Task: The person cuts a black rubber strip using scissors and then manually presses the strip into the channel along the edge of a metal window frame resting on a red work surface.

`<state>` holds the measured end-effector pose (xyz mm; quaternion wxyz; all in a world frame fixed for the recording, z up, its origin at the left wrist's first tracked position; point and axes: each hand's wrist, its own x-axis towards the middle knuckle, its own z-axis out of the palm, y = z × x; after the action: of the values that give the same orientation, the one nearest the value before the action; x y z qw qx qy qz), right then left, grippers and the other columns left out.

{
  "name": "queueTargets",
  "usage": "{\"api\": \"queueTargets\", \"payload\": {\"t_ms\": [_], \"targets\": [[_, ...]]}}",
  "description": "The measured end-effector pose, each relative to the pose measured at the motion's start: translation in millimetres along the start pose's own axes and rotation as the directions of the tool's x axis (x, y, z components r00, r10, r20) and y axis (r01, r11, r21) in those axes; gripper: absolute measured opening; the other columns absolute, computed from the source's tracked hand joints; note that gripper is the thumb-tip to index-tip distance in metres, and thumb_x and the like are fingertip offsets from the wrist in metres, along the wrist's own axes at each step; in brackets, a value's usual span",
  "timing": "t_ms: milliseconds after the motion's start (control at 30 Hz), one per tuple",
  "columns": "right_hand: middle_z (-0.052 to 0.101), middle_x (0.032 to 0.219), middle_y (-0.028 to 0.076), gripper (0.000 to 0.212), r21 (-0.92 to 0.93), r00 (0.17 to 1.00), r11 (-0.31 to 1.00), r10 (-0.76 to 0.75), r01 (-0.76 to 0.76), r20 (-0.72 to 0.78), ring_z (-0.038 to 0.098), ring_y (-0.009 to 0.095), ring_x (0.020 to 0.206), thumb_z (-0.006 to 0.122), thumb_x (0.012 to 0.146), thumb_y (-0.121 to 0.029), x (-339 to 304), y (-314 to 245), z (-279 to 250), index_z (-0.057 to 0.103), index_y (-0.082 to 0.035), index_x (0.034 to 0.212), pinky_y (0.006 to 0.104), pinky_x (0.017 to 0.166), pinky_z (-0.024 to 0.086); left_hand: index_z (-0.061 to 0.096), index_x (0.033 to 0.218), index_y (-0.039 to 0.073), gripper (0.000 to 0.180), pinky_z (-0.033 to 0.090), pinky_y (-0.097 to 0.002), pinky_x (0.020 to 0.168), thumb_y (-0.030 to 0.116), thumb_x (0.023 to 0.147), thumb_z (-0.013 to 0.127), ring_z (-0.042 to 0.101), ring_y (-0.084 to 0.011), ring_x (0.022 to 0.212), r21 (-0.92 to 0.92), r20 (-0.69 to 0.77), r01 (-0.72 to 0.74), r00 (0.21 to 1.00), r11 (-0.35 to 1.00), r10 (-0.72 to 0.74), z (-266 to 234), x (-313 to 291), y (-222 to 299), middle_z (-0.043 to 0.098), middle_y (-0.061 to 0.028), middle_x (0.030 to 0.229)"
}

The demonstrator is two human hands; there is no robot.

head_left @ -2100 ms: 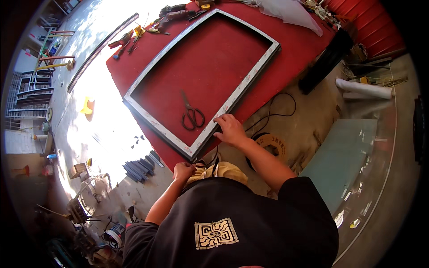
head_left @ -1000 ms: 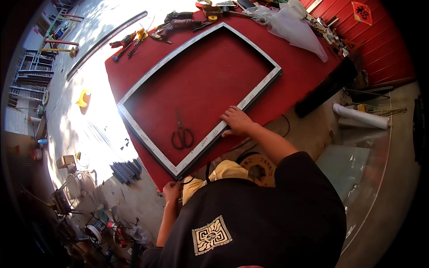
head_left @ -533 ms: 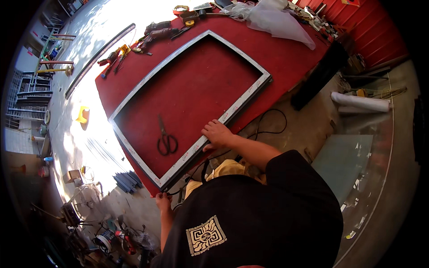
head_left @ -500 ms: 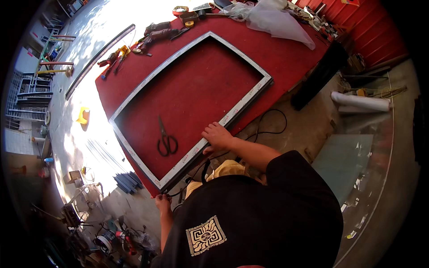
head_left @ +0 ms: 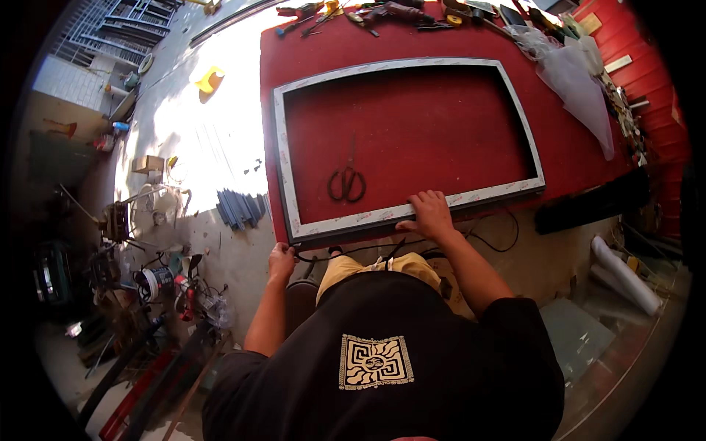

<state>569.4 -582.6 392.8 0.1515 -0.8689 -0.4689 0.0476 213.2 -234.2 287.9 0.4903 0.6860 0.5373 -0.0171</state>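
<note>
A rectangular window frame (head_left: 368, 218), with printed whitish film on its face and dark sides, lies flat on the red-covered table (head_left: 412, 125). Over its near rail my right hand (head_left: 432, 215) is closed, fingers on top and the thumb along the near side. By the near left corner, my left hand (head_left: 281, 262) pinches a thin black strip (head_left: 323, 258) that trails rightward below the table edge. Whether the strip touches the frame there I cannot tell. Black-handled scissors (head_left: 346, 184) lie inside the frame, toward its left, apart from both hands.
Power tools (head_left: 397, 12) and hand tools line the table's far edge. Clear plastic sheeting (head_left: 581, 84) hangs at the right, near a long black bundle (head_left: 596, 202). Dark bars (head_left: 241, 209) and a bucket (head_left: 156, 284) stand on the floor at left.
My view has turned left, so the frame and table appear rotated and further right. My right hand still grips the near rail; my left hand remains by the near left corner.
</note>
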Motion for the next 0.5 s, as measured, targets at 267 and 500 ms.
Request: {"api": "queueTargets", "payload": {"t_ms": [267,500], "targets": [[0.072,0.117,0.011,0.074,-0.085,0.988,0.994,0.081,-0.071,0.131,0.064,0.034,0.121,0.096,0.077,-0.056,20,16,-19,0.074,-0.008,0.129,0.049,0.114,0.044,0.075,0.109,0.0,0.023,0.062,-0.0411,0.078,0.023,0.103,0.077,0.082,-0.0224,0.078,0.301,0.036,-0.116,0.993,0.946,0.11,24,0,32,0.081,-0.0138,0.089],[0.073,0.12,0.011,0.075,-0.105,0.952,0.988,0.138,-0.113,0.272,0.064,0.035,0.12,0.097,0.077,-0.053,26,13,-20,0.074,-0.007,0.131,0.0491,0.114,0.044,0.079,0.108,0.008,0.029,0.058,-0.0526,0.097,0.034,0.096,0.082,0.077,-0.0418,0.112,0.207,0.082,-0.017,0.997,0.978,0.0,27,1,26,0.081,-0.021,0.11]]}}
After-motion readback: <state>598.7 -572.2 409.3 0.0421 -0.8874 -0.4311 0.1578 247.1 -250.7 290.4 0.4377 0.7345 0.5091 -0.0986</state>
